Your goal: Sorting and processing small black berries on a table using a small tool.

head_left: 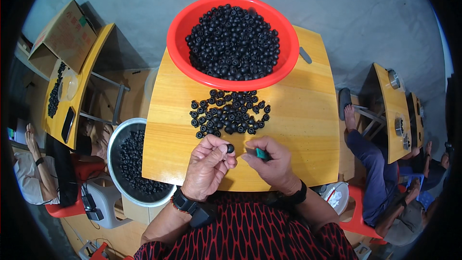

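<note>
Holding black ball (230, 149) in left hand (204, 167), green tool (262, 154) in right hand (274, 162), with ball pile (229, 114) at twelve o'clock; best to pinch tight and go slow

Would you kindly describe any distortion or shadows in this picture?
Head view: edges of the wooden table bow, and the picture's corners go black; head view: the cardboard box shadows the wall; head view: black pieces in the red basin partly blend together.

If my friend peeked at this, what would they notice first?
Probably the big red basin of black pieces at the far end of the table. Next, the pile in front of it. Nearest, the left hand pinches one piece, and the right hand holds something green.
</note>
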A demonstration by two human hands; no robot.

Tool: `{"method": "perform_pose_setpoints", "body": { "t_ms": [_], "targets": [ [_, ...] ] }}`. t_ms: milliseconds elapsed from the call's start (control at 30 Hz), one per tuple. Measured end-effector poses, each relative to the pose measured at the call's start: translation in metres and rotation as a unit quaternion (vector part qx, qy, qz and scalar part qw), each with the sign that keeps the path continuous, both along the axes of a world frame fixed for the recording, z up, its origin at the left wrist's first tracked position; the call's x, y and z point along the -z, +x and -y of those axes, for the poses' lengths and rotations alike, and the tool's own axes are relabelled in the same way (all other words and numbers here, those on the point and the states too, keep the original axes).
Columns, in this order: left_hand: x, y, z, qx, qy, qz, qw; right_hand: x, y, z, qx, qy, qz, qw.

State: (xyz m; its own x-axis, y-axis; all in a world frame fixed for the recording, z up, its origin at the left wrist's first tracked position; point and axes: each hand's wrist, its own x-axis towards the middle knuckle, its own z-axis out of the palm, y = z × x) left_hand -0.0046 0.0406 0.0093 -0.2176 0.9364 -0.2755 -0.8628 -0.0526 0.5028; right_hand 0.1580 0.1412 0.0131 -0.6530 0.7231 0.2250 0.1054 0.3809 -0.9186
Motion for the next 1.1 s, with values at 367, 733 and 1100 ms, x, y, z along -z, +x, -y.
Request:
{"method": "perform_pose_setpoints", "body": {
  "t_ms": [367,733,1100],
  "targets": [
    [0.000,0.001,-0.005,-0.007,0.004,0.022,1.000,-0.007,0.005,-0.005,-0.068,-0.046,0.013,0.997],
    [0.005,0.001,-0.002,-0.013,0.017,0.017,1.000,-0.010,0.000,-0.006,-0.075,0.006,0.010,0.997],
    [0.002,-0.002,-0.001,-0.008,0.029,0.019,0.999,-0.011,0.000,-0.005,-0.086,0.014,0.014,0.996]
  ]
}}
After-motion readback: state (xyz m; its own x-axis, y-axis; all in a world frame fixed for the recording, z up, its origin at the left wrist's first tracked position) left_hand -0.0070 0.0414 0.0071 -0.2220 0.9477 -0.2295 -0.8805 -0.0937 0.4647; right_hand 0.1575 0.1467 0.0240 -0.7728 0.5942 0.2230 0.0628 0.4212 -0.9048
